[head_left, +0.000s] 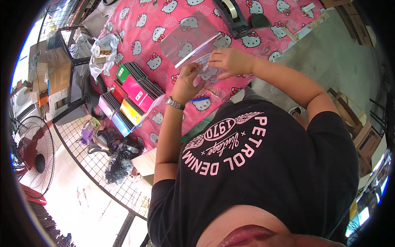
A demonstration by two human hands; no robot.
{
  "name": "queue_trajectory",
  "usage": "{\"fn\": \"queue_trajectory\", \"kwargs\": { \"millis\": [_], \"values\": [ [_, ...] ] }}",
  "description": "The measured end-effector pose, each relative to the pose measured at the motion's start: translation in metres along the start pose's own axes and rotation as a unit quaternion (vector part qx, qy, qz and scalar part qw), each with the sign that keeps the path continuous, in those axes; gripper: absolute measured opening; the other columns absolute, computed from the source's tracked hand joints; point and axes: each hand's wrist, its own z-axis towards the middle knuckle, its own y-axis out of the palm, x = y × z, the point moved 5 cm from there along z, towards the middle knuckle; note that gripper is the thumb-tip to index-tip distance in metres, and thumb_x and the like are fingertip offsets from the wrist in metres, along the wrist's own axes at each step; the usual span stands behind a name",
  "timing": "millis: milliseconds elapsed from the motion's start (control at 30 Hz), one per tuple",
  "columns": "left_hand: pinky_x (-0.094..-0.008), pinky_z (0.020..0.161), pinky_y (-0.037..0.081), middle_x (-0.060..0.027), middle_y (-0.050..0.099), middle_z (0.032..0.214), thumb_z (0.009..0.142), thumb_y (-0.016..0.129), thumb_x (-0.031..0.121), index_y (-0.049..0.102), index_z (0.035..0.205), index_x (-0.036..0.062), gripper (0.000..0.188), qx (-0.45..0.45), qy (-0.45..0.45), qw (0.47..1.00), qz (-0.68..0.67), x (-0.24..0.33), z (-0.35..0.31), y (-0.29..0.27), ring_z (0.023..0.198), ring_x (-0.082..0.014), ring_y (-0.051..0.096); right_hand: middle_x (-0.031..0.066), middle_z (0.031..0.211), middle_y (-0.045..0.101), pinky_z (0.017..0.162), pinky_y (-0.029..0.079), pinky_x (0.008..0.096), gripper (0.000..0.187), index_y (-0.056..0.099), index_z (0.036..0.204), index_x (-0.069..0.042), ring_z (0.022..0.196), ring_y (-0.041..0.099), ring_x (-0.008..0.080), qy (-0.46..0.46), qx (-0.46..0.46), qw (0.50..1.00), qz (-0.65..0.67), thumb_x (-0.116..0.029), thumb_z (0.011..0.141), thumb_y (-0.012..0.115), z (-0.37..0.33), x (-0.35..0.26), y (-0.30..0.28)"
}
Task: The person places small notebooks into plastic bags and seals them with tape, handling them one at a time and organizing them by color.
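A clear plastic bag (pixel 181 39) lies on the pink tablecloth, with a pale strip across it and its near end bunched up. My left hand (pixel 187 84), with a metal watch on the wrist, is closed at the left side of that bunched plastic. From the right, my right hand (pixel 232 61) has its fingers bent and closed on the same crumpled part. Whatever lies inside the folds between the hands is too small to make out. A blue pen-like item (pixel 200 99) rests just below my left hand.
Spiral notebooks in several colours (pixel 138 96) stand in stacks left of my left arm. Beyond my right hand is a black tape dispenser (pixel 235 20), beside a dark rounded object (pixel 260 21). A white plastic bag (pixel 103 55) sits at the table's left edge; a fan (pixel 39 158) stands farther left.
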Motion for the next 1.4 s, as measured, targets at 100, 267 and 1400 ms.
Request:
{"fn": "queue_trajectory", "kwargs": {
  "millis": [100, 267, 1400],
  "values": [
    [-0.0323, 0.073, 0.05, -0.0096, 0.059, 0.094, 0.067, 0.069, 0.0, 0.068, 0.094, 0.0047, 0.027, 0.087, -0.006, 0.995, 0.039, -0.011, -0.008, 0.013, 0.085, -0.025, 0.058, 0.0059, 0.092, 0.055, 0.078, 0.045, 0.0372, 0.02, 0.06, 0.084, -0.004, 0.091, 0.053, 0.0241, 0.051, 0.044, 0.998, -0.014, -0.015, 0.069, 0.068, 0.006, -0.006, 0.014],
    [-0.0326, 0.075, 0.045, -0.0066, 0.056, 0.095, 0.065, 0.075, 0.006, 0.072, 0.078, 0.009, 0.014, 0.185, -0.182, 0.964, -0.053, -0.034, -0.016, 0.021, 0.089, -0.0223, 0.054, 0.0054, 0.091, 0.052, 0.08, 0.04, 0.0406, 0.014, 0.058, 0.071, -0.008, 0.092, 0.05, 0.0244, 0.209, 0.117, 0.965, 0.11, -0.017, 0.069, 0.068, 0.003, 0.011, 0.021],
    [-0.0268, 0.075, 0.048, -0.0048, 0.061, 0.094, 0.068, 0.074, 0.005, 0.069, 0.095, 0.0016, 0.028, 0.157, -0.288, 0.893, -0.307, -0.084, -0.007, 0.04, 0.087, -0.0138, 0.056, 0.0026, 0.06, 0.051, 0.049, 0.038, 0.0285, 0.037, 0.059, 0.073, -0.002, 0.055, 0.05, 0.0118, 0.146, -0.265, 0.92, 0.251, -0.037, 0.079, 0.066, 0.096, 0.033, -0.003]
  ]
}}
